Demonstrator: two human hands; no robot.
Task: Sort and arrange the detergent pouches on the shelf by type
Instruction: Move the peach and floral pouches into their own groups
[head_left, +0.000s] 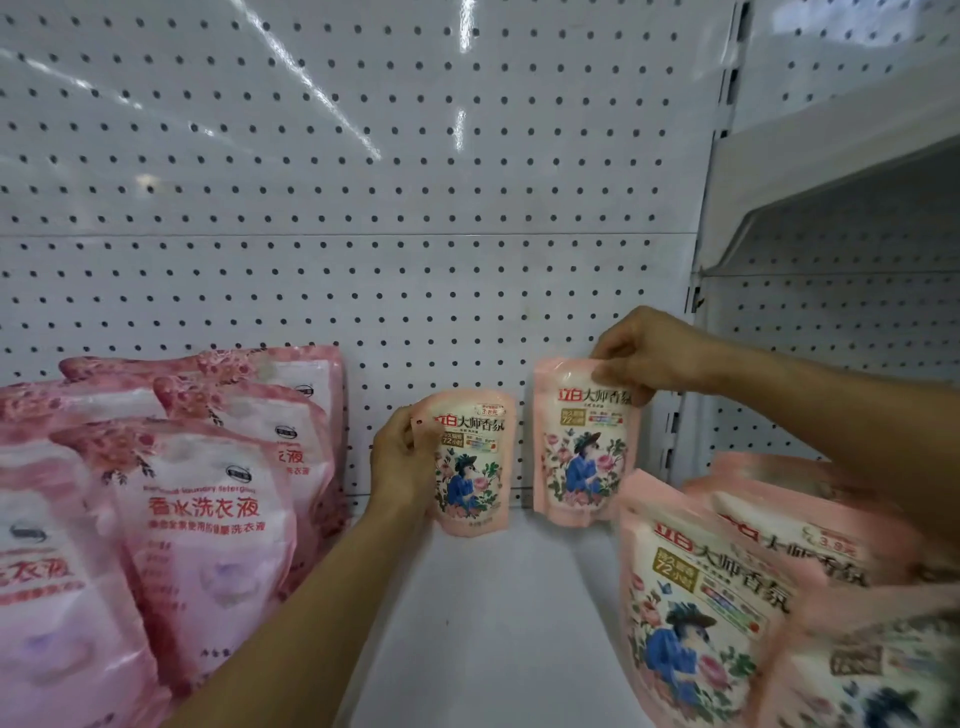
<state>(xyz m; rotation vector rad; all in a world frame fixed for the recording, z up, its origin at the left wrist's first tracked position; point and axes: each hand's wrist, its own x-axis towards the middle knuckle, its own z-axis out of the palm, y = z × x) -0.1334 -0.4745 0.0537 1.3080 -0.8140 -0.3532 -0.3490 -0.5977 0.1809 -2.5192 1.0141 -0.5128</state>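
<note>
Two small pink floral pouches with a blue-dressed figure stand upright at the back of the white shelf (483, 623), against the pegboard. My left hand (402, 462) grips the left pouch (475, 467) by its left edge. My right hand (644, 353) pinches the top right corner of the right pouch (582, 447). Several larger pink pouches with white fronts (208, 525) are stacked at the left. More floral pouches of the small kind (711, 603) lean at the near right, blurred.
A white pegboard back wall (363, 182) rises behind the shelf. An upright post (691, 312) divides this bay from the neighbouring bay on the right, where a higher shelf (831, 156) juts out. Bare shelf surface lies between the two pouch groups.
</note>
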